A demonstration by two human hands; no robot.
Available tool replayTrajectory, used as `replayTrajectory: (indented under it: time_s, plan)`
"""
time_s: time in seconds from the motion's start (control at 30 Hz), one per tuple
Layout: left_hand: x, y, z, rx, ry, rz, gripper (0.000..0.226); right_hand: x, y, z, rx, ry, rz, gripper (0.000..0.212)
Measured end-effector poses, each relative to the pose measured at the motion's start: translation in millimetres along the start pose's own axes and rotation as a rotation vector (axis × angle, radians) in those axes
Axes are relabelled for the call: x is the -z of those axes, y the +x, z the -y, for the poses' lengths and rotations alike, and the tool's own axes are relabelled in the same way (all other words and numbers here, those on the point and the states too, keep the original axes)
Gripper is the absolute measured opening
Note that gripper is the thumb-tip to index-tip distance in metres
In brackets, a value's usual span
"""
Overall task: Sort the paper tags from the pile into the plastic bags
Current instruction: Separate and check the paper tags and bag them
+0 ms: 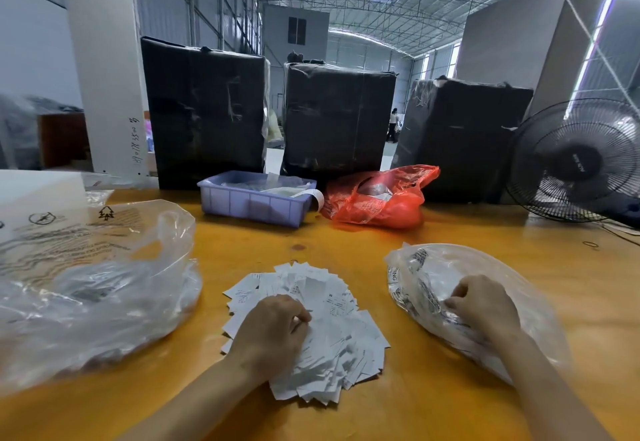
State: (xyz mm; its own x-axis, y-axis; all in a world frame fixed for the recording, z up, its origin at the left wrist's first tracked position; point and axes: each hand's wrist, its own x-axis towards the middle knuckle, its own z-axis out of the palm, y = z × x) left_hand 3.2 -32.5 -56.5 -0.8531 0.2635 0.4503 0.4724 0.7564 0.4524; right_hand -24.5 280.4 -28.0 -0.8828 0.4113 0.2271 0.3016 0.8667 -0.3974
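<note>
Head view: left hand (273,328) pinches flat paper tags (332,347); right hand (483,302) grips crinkled plastic bag (433,274).

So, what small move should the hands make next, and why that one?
Probably the left hand should lift the tags it is pinching off the pile of paper tags and carry them to a bag. Its fingers are curled on the pile, which is still large. The right hand grips the right clear bag, seemingly at its mouth, so that bag looks ready; the left clear bag lies untouched.
</note>
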Motion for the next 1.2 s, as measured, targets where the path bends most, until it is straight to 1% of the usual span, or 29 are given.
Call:
replayTrajectory:
  time_s: [0.1,0.17,0.33,0.4,0.43,0.47,0.5,0.53,0.57,0.6,0.63,0.67,0.7,0.73,0.8,0.93,1.0,1.1,1.2]
  plan:
    - [2.2,0.5,-0.9,-0.005,-0.034,-0.042,0.017,2.9,3.3,-2.1,0.009,0.058,-0.098,0.014]
    - [4.0,0.4,-0.9,-0.006,-0.058,-0.076,0.016,4.8,5.0,0.6,0.036,0.111,-0.187,0.018]
    - [5.7,1.0,-1.5,0.017,-0.098,-0.151,0.015,17.2,-2.6,15.5,0.135,0.297,-0.520,0.013]
    - [5.2,1.6,-1.9,0.043,-0.131,-0.182,0.016,25.9,-6.7,26.2,0.211,0.399,-0.562,0.010]
    - [4.8,1.8,-2.5,0.065,-0.155,-0.198,0.016,30.1,-9.7,33.2,0.250,0.469,-0.551,0.007]
    - [5.0,1.9,-3.7,0.085,-0.188,-0.209,0.016,33.6,-13.2,41.4,0.282,0.549,-0.517,0.006]
    - [5.6,2.0,-5.5,0.104,-0.235,-0.216,0.014,36.6,-18.2,51.2,0.301,0.645,-0.448,0.007]
    - [7.0,2.1,-7.9,0.125,-0.299,-0.214,0.011,39.2,-24.5,62.2,0.310,0.765,-0.337,0.011]
    - [9.1,2.5,-10.9,0.161,-0.388,-0.189,0.011,40.5,-32.6,74.6,0.315,0.907,-0.183,0.017]
    - [11.5,3.4,-14.0,0.212,-0.520,-0.148,0.021,39.6,-41.9,87.5,0.313,1.037,-0.003,0.022]
    - [13.9,4.6,-16.7,0.280,-0.691,-0.091,0.036,35.8,-51.4,100.0,0.302,1.120,0.166,0.026]
    - [15.7,6.1,-18.6,0.357,-0.865,-0.019,0.049,29.6,-60.6,111.5,0.291,1.150,0.304,0.028]
    - [17.7,7.0,-20.3,0.419,-1.010,0.043,0.058,21.6,-69.2,121.2,0.293,1.136,0.405,0.029]
    - [18.9,7.5,-20.7,0.453,-1.103,0.090,0.061,12.8,-77.4,129.3,0.305,1.101,0.465,0.029]
    - [19.8,7.2,-19.4,0.454,-1.146,0.128,0.056,-1.8,-89.9,139.4,0.318,1.063,0.501,0.026]
    - [18.9,6.1,-16.8,0.527,-1.174,-0.004,0.028,-11.8,-94.6,140.1,0.299,1.044,0.482,0.024]
    - [18.5,6.1,-17.0,0.558,-1.140,-0.038,0.015,-13.3,-94.0,138.9,0.297,1.019,0.473,0.021]
    - [17.1,6.0,-16.0,0.579,-1.103,-0.059,0.011,-17.7,-93.7,139.7,0.270,1.021,0.460,0.009]
    - [15.8,6.2,-14.2,0.606,-1.085,-0.105,0.016,-23.4,-94.3,140.1,0.286,0.995,0.469,0.007]
